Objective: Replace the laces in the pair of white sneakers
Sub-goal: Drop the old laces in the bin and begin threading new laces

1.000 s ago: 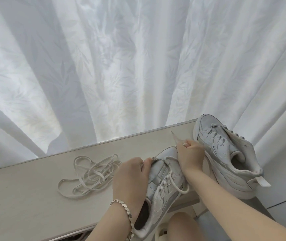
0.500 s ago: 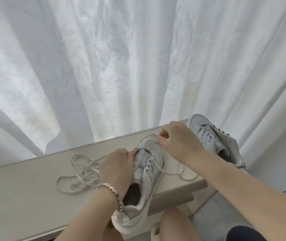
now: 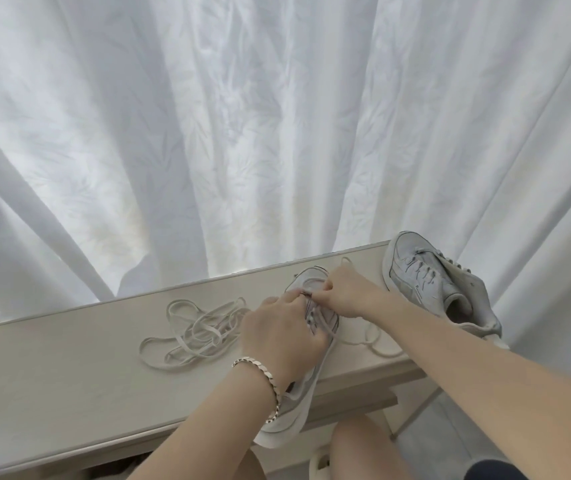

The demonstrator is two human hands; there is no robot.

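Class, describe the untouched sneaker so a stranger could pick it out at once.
Find the pale table before the white curtain. At its far right end sits a white sneaker, toe towards the curtain. Unlike the other sneaker, no hand holds it.

A long pale beige wood-grain tabletop [image 3: 69,375] carries a loose tangle of flat white laces [image 3: 201,332] left of centre. Just right of it lies a white leather sneaker [image 3: 310,276], toe towards the far edge, heel overhanging the front edge. Its thin white lace [image 3: 360,342] trails across the top. A second white sneaker [image 3: 412,271] sits at the right end.
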